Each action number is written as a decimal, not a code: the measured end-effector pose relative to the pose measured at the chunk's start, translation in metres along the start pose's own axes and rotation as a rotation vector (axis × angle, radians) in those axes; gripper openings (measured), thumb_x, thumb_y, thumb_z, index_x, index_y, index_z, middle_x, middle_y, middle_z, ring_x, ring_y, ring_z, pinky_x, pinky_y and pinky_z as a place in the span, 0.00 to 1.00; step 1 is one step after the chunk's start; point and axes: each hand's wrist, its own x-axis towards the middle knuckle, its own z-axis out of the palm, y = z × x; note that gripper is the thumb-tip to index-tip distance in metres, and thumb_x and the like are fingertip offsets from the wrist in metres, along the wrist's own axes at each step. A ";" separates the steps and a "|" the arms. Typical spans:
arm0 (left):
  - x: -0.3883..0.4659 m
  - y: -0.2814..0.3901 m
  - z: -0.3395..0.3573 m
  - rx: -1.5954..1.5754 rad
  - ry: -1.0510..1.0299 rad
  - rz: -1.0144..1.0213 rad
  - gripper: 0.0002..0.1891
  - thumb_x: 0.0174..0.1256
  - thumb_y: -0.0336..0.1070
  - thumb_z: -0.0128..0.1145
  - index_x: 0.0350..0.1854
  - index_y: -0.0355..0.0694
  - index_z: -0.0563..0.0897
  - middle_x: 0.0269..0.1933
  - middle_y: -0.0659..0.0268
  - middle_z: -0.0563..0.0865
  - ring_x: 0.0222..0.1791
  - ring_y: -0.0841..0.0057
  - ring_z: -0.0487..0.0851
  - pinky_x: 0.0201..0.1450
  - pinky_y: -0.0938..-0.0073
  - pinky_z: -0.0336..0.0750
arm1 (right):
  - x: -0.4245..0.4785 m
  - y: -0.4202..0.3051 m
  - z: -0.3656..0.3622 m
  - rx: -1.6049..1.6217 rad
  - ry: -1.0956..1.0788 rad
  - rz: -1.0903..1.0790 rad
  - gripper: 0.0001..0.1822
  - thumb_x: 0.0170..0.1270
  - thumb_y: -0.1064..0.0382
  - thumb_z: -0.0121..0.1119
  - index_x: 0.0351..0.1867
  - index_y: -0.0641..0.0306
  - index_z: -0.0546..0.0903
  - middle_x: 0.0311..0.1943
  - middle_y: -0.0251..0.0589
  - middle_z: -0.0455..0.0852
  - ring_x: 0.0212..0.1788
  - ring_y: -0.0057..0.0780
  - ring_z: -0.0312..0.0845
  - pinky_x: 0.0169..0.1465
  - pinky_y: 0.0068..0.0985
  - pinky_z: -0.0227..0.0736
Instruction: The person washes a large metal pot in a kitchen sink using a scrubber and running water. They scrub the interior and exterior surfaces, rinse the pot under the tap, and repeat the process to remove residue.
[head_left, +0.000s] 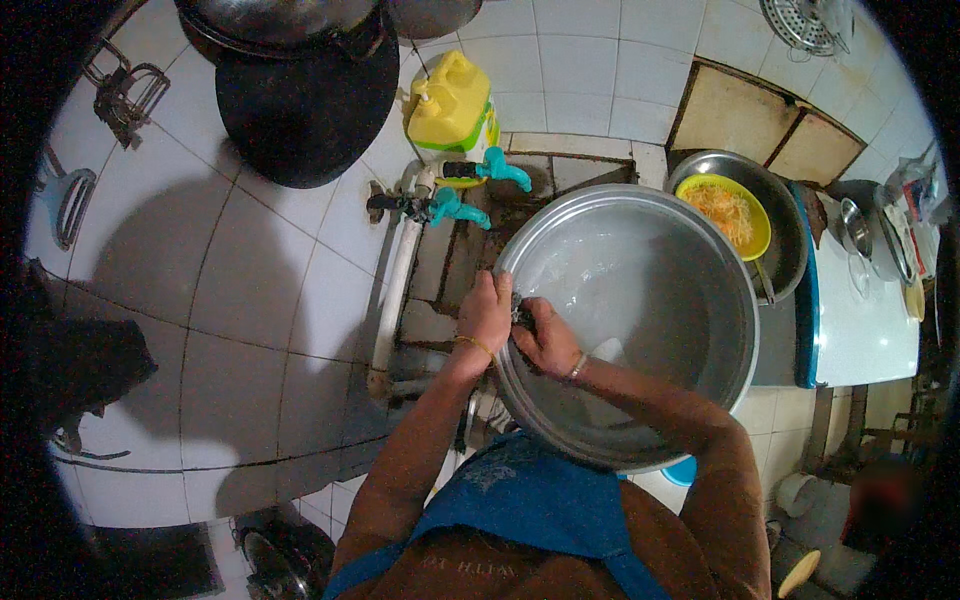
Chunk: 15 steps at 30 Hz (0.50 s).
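Note:
A big round aluminium pot (675, 337) fills the middle of the view, tilted so that its inside faces me. My left hand (484, 313) grips its left rim, thumb up along the edge. Just inside that rim, my right hand (551, 341) holds a dark grey scouring pad (519, 315), probably steel wool, against the wall. Fingers cover most of the pad. Wet streaks glisten on the pot's inner surface, and the shadow of my arm falls across it.
Two teal taps (457, 208) on a white pipe (397, 292) stand left of the pot. Behind them is a yellow jerrycan (450, 101). At right, a steel basin (787, 262) holds a yellow colander (761, 244) of shredded vegetables (720, 214). A black wok (300, 112) leans at upper left.

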 end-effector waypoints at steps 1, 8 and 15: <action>0.000 -0.001 0.001 0.000 0.009 0.009 0.22 0.71 0.53 0.40 0.42 0.33 0.70 0.33 0.40 0.81 0.36 0.39 0.78 0.39 0.44 0.69 | 0.004 0.006 0.008 -0.021 0.010 0.082 0.20 0.57 0.66 0.56 0.51 0.68 0.69 0.43 0.60 0.75 0.44 0.58 0.73 0.48 0.44 0.70; 0.003 -0.001 -0.001 0.078 -0.032 0.005 0.21 0.71 0.51 0.41 0.44 0.33 0.69 0.32 0.40 0.82 0.36 0.39 0.79 0.38 0.43 0.70 | 0.108 0.062 -0.028 -0.197 0.604 0.342 0.16 0.62 0.59 0.55 0.45 0.69 0.70 0.38 0.59 0.79 0.40 0.55 0.76 0.46 0.45 0.69; -0.001 0.006 -0.008 0.038 -0.035 0.008 0.20 0.71 0.50 0.41 0.42 0.33 0.68 0.34 0.40 0.81 0.36 0.38 0.78 0.39 0.43 0.70 | 0.090 0.049 -0.011 -0.189 0.445 0.222 0.12 0.61 0.60 0.53 0.40 0.65 0.69 0.32 0.57 0.77 0.35 0.57 0.74 0.38 0.46 0.70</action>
